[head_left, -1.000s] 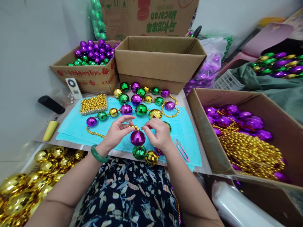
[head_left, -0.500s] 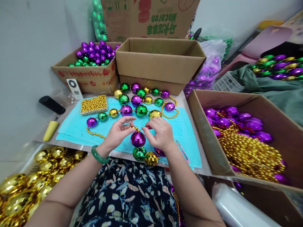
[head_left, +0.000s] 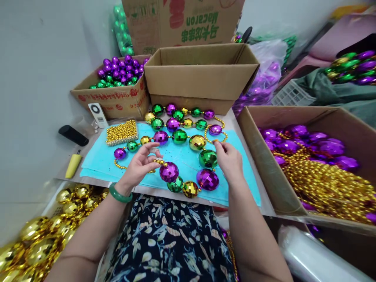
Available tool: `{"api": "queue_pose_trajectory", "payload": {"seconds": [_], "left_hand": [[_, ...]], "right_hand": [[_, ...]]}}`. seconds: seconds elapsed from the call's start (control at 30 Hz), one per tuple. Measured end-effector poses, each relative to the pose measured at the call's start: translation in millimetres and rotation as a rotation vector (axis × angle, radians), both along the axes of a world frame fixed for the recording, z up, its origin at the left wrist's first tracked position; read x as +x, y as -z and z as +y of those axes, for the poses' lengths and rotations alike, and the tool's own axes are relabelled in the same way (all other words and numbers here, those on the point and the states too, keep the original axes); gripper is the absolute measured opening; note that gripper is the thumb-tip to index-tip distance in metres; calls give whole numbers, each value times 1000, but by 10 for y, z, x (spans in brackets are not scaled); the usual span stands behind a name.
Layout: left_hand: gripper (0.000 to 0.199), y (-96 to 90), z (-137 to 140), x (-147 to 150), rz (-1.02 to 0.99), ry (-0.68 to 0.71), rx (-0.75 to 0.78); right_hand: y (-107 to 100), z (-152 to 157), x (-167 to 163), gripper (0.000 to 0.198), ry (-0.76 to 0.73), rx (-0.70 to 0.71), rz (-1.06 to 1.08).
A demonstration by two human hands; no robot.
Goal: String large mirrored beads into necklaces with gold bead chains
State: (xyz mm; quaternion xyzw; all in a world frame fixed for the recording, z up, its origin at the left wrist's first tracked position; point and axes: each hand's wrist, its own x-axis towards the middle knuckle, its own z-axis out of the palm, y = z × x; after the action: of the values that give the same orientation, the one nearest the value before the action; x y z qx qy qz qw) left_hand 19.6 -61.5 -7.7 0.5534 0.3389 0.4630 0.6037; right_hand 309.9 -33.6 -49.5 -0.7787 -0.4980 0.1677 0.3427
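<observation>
At frame centre | bead string [head_left: 208, 179]: gold end beads [head_left: 160, 162] held by left hand [head_left: 138, 164], at thumb | right hand [head_left: 230, 162]: fingers drawn together, contents unclear

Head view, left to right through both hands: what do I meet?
Yellow handle → left hand → purple ball beside it → lower gold ball → right hand → gold bead strands

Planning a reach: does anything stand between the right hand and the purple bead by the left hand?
Partly: the large green bead, left of the right hand, edges into the line to that purple bead.
</observation>
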Motion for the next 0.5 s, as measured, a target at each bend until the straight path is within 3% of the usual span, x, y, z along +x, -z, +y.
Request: {"api": "queue_pose_trajectory", "payload": {"seconds": [0.1,0.2,0.27,0.33,0.4,0.47,0.5], "left_hand": [[54,-17,-27,7,-15,40,22],[51,-43,-31,24,-8,26,-1],[46,-103,-21,25,7,-37,-52],[39,-227,-12,22,-20,-112,-142],[32,-425,-18,42,-102,-128,-253],[26,-693,-54,118,-185,-90,-283],[25,-847,-84,181,-203,-65,-242]], "right_hand": [[183,1,259,35,61,-252,-132],[279,-37,383,31,21,-338,-128],[199,-144,322,33,21,-237,-146],[5,-344,116,32,-12,-16,-116],[-239,-606,-229,30,-199,202,91],[-463,-850,-664,31,-587,214,317],[-557,-937,-889,26,-705,233,357]]}}
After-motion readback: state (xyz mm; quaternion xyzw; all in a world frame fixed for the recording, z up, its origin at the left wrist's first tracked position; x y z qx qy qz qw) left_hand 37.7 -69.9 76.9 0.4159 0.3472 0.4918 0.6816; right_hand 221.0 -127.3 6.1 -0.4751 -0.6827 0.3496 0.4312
